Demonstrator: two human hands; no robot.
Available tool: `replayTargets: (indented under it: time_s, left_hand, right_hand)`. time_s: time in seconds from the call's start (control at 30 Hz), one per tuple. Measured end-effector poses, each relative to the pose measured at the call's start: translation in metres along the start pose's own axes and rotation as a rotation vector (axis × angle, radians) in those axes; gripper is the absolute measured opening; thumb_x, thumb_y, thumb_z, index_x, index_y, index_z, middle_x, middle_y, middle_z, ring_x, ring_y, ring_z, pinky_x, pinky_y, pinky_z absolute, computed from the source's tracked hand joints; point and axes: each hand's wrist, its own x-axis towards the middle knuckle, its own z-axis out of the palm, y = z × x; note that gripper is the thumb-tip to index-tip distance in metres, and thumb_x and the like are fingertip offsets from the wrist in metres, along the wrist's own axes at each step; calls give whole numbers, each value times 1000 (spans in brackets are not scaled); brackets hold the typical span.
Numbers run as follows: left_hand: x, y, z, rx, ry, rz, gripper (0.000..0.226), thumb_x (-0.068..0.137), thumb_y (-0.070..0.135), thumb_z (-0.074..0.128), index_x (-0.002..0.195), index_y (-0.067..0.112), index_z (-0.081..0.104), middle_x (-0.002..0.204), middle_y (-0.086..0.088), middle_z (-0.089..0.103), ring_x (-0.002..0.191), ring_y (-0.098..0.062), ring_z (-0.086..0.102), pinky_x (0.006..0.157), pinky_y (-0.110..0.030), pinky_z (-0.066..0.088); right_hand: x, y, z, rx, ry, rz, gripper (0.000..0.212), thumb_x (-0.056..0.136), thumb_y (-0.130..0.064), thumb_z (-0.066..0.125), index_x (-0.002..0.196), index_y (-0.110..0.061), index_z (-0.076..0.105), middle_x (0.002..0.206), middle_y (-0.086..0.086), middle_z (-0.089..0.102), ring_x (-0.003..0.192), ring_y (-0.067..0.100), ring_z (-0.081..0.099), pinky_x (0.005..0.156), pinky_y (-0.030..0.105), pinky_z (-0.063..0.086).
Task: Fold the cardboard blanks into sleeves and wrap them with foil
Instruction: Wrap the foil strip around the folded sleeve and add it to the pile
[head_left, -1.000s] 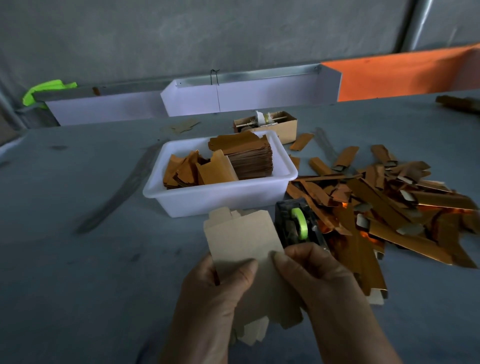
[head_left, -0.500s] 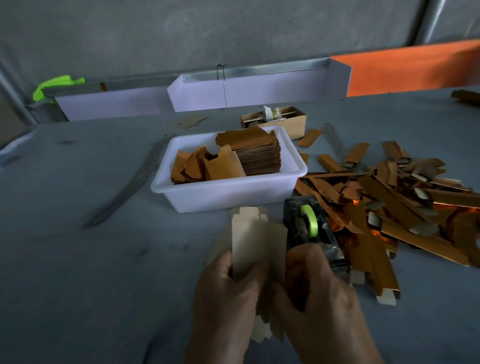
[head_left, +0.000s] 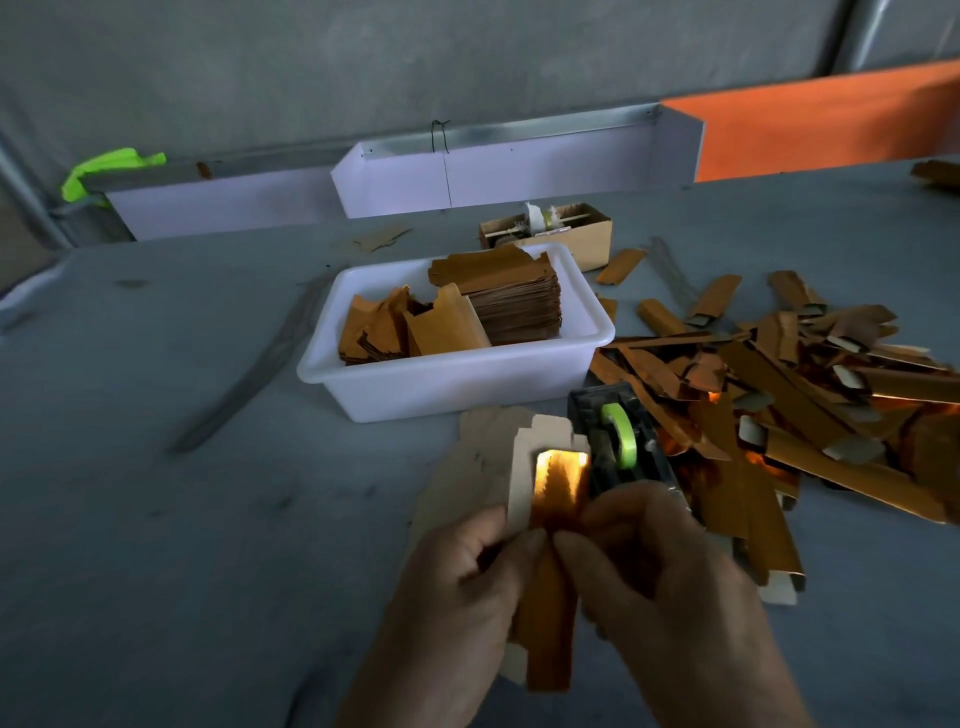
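Both hands, left (head_left: 462, 582) and right (head_left: 660, 571), pinched one folded gold-faced cardboard blank (head_left: 550, 525) above grey table (head_left: 208, 519), one white plastic tub (head_left: 441, 384) of blanks behind, one black tape dispenser (head_left: 618, 441) beside, uncounted heap of gold foil sleeves (head_left: 779, 395) rightward.

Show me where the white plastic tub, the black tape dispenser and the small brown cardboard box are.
White plastic tub (head_left: 441, 387): head view, front wall.
Black tape dispenser with green tape roll (head_left: 621, 431): head view, on the green roll.
Small brown cardboard box (head_left: 592, 241): head view, right front side.

No text, label or number is legible on anything here.
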Motion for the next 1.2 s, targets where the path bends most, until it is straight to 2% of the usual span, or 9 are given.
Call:
replayTargets:
  time_s: [0.07,0.13,0.27,0.4,0.57,0.67,0.8,1.07,1.2]
  left_hand:
    - [-2,3,-2,-13,-58,-23,13,85,35,65,88,27,75,72,0,72,67,-8,65,59,-21,47]
    - [-4,6,-3,-34,-96,-40,11,87,30,65,90,26,75,77,0,74,70,-11,69,60,-21,49]
    - [-5,8,-1,-37,-69,-87,7,85,16,69,85,23,71,81,-3,75,76,-17,72,67,-28,52]
    - [-7,9,4,9,23,-47,10,80,25,71,71,29,70,55,8,64,51,-1,56,48,-13,41]
    - [-6,8,10,11,121,-71,6,75,24,75,75,29,74,65,2,71,62,-9,67,55,-20,49]
    - [-7,6,15,19,152,-99,5,74,24,77,76,27,74,63,6,69,59,-3,66,50,-15,47]
    - [-9,1,22,161,332,5,10,68,30,81,76,31,75,77,7,70,73,-2,66,66,-21,52]
    - [-9,4,35,449,462,300,29,68,11,82,83,36,77,67,6,58,71,-1,59,60,-2,40]
    - [-11,6,42,857,370,467,19,67,13,78,84,21,79,62,-3,49,56,-20,55,46,-19,40]
  right_hand:
    - [2,2,-5,-9,73,30,29,65,-50,66,85,-40,47,76,-11,63,74,-7,59,54,12,46]
    - [3,-2,-8,40,-21,66,36,58,-60,53,86,-40,52,75,-8,63,72,-2,60,56,12,45]
    - [4,-3,-9,405,-140,189,21,71,-33,63,80,-16,73,74,11,69,73,21,67,62,23,56]
    - [4,4,-6,409,-56,211,12,76,-22,65,76,-13,72,74,16,67,76,29,66,67,33,59]
    - [3,-1,-2,564,-113,278,18,73,-28,62,87,-20,70,72,4,71,72,16,70,57,22,56]
    - [4,-1,-1,590,-66,289,5,75,-22,64,74,-17,66,57,-7,65,60,4,65,54,16,51]
    - [6,-1,-2,644,-22,313,15,79,-12,64,66,-12,70,59,-1,67,61,9,67,54,19,53]
    - [6,0,0,649,-27,389,11,82,-12,64,76,-8,72,74,23,67,64,20,67,52,22,54]
    - [8,-1,-1,646,-24,406,16,83,-14,62,76,-3,70,75,27,64,71,29,62,62,31,54]
